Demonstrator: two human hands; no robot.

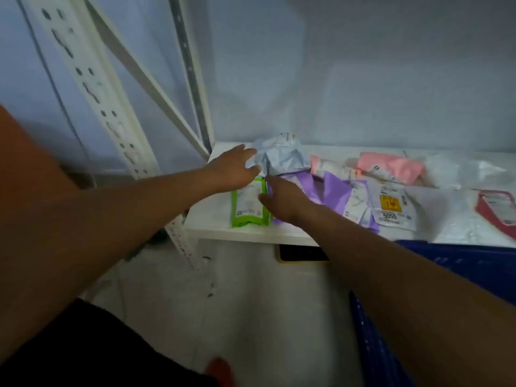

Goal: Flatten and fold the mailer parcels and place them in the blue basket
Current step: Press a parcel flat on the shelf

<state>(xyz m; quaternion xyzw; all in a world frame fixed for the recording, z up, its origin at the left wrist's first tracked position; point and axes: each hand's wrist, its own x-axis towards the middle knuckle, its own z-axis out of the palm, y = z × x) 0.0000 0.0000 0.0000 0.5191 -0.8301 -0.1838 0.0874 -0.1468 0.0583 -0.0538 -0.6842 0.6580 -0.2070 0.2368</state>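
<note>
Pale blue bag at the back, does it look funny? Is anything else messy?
Yes. The pale blue bag is crumpled into a lump, while the green bag in front of it lies flat. The left hand touches the lump. The purple bag beside them is creased and crooked too.

A white slotted rack upright [92, 88] and diagonal brace [139, 74] rise left of the left hand [234, 169]; plain pale wall [363, 79] beyond it, pale floor [251, 303] below, dimly lit.
</note>
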